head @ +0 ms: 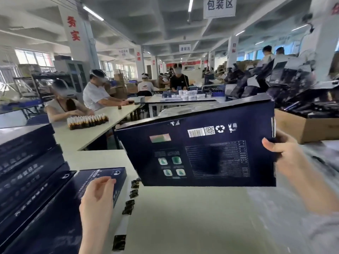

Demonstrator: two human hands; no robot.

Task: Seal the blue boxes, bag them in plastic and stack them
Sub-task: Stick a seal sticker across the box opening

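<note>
- The right grip (280, 149) is clamped on the right end of a blue box (198, 149), with the thumb on the printed face and the fingers round the back.
- That box hangs tilted above the counter (183, 222), its barcode side turned towards us.
- The left grip (99, 191) is loose and unclenched, its fingertips resting on top of a second blue box (55, 208) that lies flat at the counter's left side.
- Just beside the flat box, a white strip of dark stickers (129, 202) runs along the counter.
- To the left stands a stack of blue boxes (23, 153).
- Clear plastic film (322, 162) lies on the counter's right side, under the right wrist.
- Behind it sits a cardboard carton (308, 129) heaped with dark packs.
- Farther off, rows of small bottles (88, 121) stand on a far counter (113, 114) where two people sit.
</note>
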